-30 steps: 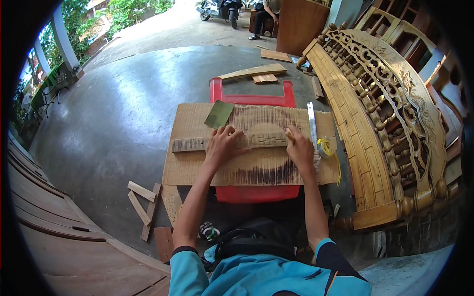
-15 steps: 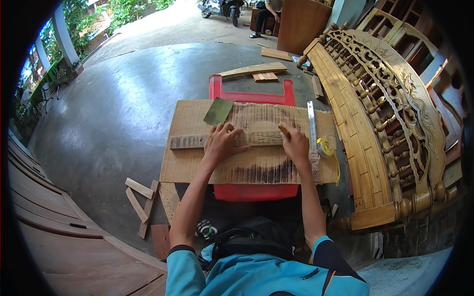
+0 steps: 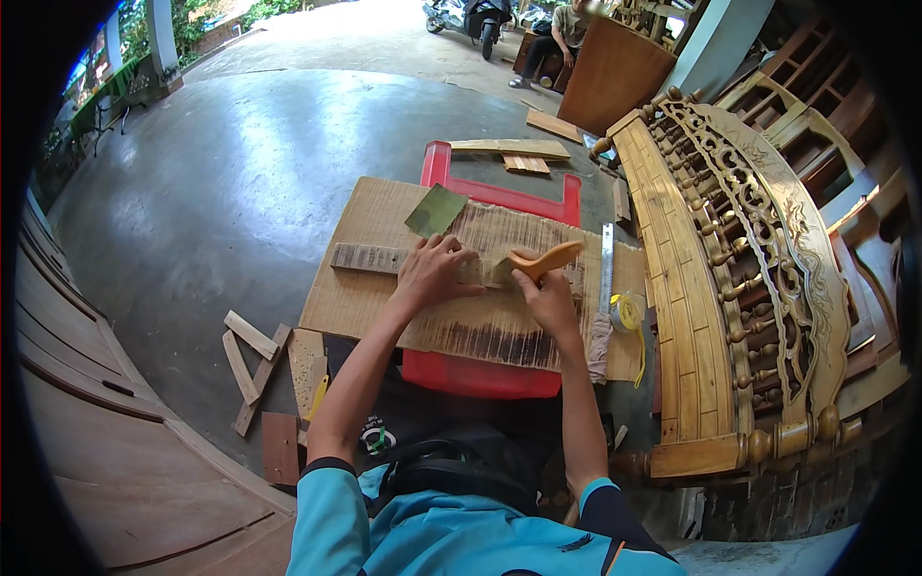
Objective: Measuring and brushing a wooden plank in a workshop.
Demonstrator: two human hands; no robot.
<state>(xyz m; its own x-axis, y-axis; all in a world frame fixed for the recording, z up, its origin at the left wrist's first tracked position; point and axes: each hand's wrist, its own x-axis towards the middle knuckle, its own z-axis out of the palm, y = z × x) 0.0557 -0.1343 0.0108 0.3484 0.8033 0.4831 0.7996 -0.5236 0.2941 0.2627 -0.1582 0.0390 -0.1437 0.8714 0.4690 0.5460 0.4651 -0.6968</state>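
Note:
A narrow wood strip, marked with dark grain and scratches, lies across a cardboard sheet. My left hand grips the strip near its middle, fingers bent over the far edge and thumb stretched to the right. Just right of it, my right hand is closed around a flat-headed tool with an orange handle. The tool's head meets the strip close to my left thumb; whether it is a brush or a scraper I cannot tell. A green sandpaper-like sheet lies beyond my left hand.
Under the cardboard stands a red plastic stool. A steel ruler and yellow tape measure lie at the right. Carved wooden furniture stands close on the right; wood offcuts lie at the left. A person sits far off.
My right hand has moved left along the strip toward my left hand, and the tool has turned so its orange handle shows. The left hand keeps its hold. The whole view has shifted slightly.

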